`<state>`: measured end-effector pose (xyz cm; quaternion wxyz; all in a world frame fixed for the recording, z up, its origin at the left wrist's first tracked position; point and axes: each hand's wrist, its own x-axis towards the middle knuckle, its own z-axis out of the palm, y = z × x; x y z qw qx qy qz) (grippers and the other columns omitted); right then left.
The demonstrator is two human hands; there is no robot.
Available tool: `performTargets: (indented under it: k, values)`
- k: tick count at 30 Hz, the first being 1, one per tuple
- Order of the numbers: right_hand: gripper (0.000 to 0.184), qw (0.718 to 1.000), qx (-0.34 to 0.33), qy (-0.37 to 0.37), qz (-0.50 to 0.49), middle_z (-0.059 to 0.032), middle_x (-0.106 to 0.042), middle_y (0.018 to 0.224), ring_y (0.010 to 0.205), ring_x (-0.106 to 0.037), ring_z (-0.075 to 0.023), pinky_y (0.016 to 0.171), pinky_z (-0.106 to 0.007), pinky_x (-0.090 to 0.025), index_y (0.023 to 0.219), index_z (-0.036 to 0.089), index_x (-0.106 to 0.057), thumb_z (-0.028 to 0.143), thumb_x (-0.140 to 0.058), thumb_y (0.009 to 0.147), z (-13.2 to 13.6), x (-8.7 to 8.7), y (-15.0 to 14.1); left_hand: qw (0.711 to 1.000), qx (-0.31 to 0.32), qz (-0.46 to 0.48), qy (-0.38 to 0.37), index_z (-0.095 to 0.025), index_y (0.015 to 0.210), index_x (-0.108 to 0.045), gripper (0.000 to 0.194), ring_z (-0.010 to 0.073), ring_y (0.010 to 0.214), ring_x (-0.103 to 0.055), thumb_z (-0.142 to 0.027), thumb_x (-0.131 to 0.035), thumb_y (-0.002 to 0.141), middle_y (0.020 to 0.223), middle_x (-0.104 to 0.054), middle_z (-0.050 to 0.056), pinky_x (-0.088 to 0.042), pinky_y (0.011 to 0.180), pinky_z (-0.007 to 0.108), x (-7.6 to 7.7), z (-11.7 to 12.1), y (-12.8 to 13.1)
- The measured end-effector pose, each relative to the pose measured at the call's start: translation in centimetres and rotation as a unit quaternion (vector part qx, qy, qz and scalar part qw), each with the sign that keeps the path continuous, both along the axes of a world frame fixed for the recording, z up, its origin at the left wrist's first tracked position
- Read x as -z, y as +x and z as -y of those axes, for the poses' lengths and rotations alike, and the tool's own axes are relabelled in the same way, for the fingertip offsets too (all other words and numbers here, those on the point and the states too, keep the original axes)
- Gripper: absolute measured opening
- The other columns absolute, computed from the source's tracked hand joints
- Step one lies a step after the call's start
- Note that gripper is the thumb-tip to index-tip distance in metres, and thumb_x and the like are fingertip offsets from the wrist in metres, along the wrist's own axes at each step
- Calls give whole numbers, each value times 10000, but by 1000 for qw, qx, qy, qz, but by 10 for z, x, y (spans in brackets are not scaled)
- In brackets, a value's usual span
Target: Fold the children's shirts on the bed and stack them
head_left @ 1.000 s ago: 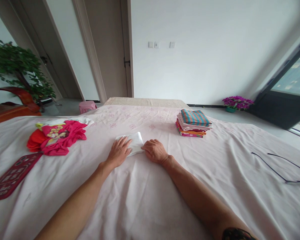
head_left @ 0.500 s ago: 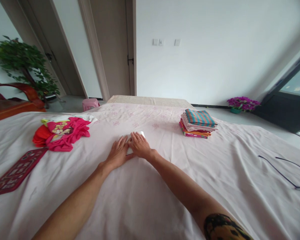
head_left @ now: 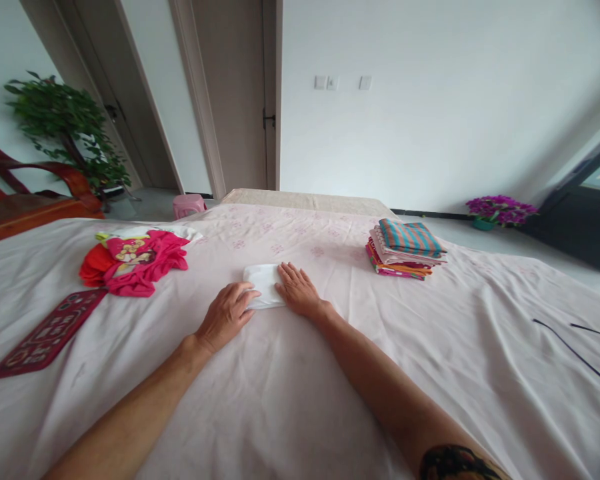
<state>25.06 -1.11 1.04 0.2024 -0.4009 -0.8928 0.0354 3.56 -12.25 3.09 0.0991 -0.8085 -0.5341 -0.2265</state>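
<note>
A small folded white cloth (head_left: 263, 289) lies on the pale pink sheet (head_left: 290, 393) in the middle of the bed. My left hand (head_left: 226, 316) rests at the cloth's near left corner, fingers curled and touching its edge. My right hand (head_left: 298, 290) lies flat on the cloth's right side with fingers stretched out. Both forearms reach in from the bottom of the view.
A pile of unfolded pink and red clothes (head_left: 135, 261) lies at the left, with a dark red patterned strip (head_left: 50, 332) nearer. A stack of folded cloths (head_left: 405, 248) sits at the right. A black cord (head_left: 575, 350) lies far right. A wooden chair and plant stand beyond.
My hands, pressed together over the cloth half a second ago, have drawn apart, uncovering the folded white cloth. The view has shifted slightly right.
</note>
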Motion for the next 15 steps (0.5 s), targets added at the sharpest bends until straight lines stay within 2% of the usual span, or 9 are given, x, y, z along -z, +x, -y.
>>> performTargets:
  k: [3, 7, 10, 12, 15]
  values:
    - [521, 1000, -4, -12, -10, -116, -342, 1568, 1464, -268, -254, 1182, -486, -228, 1500, 182, -360, 383, -375, 1019, 1, -2, 1, 999, 32, -1, -26, -241, 1063, -626, 213, 203, 1016, -587, -139, -547, 893, 1032, -648, 54, -476, 937, 353, -5, 3, 4]
    - [495, 999, -6, -21, -25, -109, -403, 1536, 1449, -292, -239, 1177, -474, -235, 1470, 191, -402, 362, -423, 1006, 2, -8, 4, 998, 22, 38, -34, -221, 955, -613, 125, 174, 943, -591, -134, -533, 912, 946, -641, 36, -484, 876, 307, -5, 2, 2]
    - [463, 999, -9, 6, -47, -124, -460, 1487, 1420, -328, -247, 1161, -475, -258, 1418, 181, -468, 298, -492, 971, 3, -13, 5, 997, 24, 63, -38, -216, 921, -600, 91, 152, 900, -592, -158, -531, 929, 913, -629, 20, -482, 841, 278, -2, 1, -2]
    - [424, 997, -32, 36, -67, -122, -514, 1427, 1353, -401, -251, 1122, -454, -318, 1355, 183, -531, 214, -524, 933, 4, -15, 7, 997, 25, 64, -37, -216, 912, -597, 72, 144, 872, -593, -173, -543, 930, 896, -622, 12, -480, 810, 266, 0, -1, -5]
    - [375, 988, -103, 64, -94, -96, -627, 1215, 1131, -531, -222, 984, -371, -438, 1184, 201, -643, 71, -482, 871, 7, -17, 9, 999, 18, 43, -23, -211, 888, -594, 74, 145, 841, -594, -187, -543, 936, 866, -610, 8, -475, 774, 263, 1, -1, -6]
